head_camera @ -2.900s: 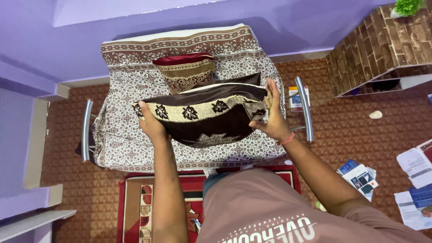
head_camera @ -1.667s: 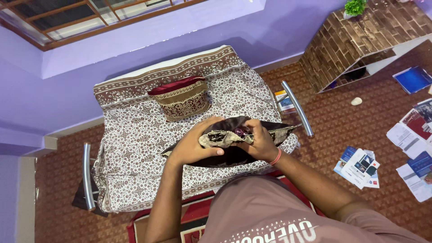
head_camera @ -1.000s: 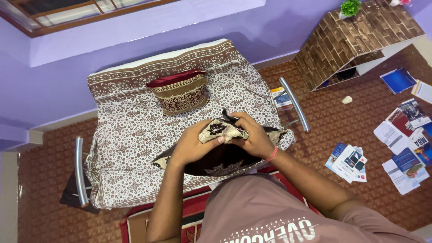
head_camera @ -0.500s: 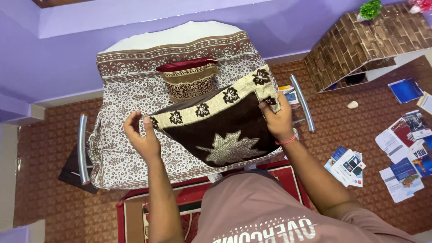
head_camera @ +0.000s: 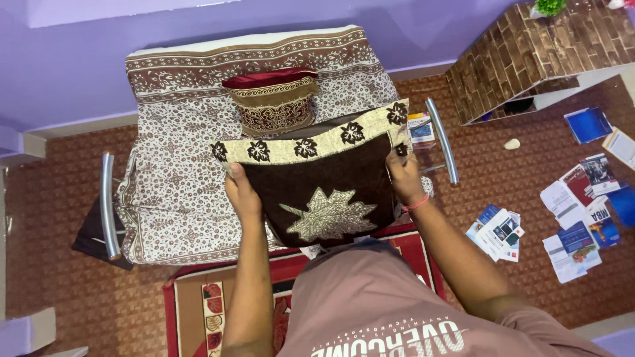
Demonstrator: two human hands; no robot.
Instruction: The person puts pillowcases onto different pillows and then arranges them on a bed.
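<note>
Brown velvet with a pale embroidered leaf is filling the middle of the head view: a dark cushion cover [head_camera: 324, 192], edged along its top by a cream band of dark leaf motifs, is hanging spread out flat above the front edge of a small sofa [head_camera: 165, 198]. The left hand [head_camera: 243, 193] is pinching the cover's left side just below the cream band, fingers closed on the cloth, thumb pointing up along the edge. The right hand [head_camera: 405, 180] is gripping the cover's upper right corner, fingers curled tight around the fabric; a pink band is sitting on that wrist. Both arms are reaching forward from a person in a mauve shirt at the bottom of the frame.

Behind the cover, a maroon and gold cushion [head_camera: 274, 102] is leaning upright against the sofa's back, which is draped in a brown-and-white patterned sheet. Chrome armrests are flanking the seat on both sides. A red patterned rug [head_camera: 211, 304] is lying on the floor under the person. To the right, a brick-patterned shelf unit [head_camera: 529, 53] is standing against the purple wall, and leaflets and papers [head_camera: 582, 211] are lying scattered over the brown floor, well apart from the hands.
</note>
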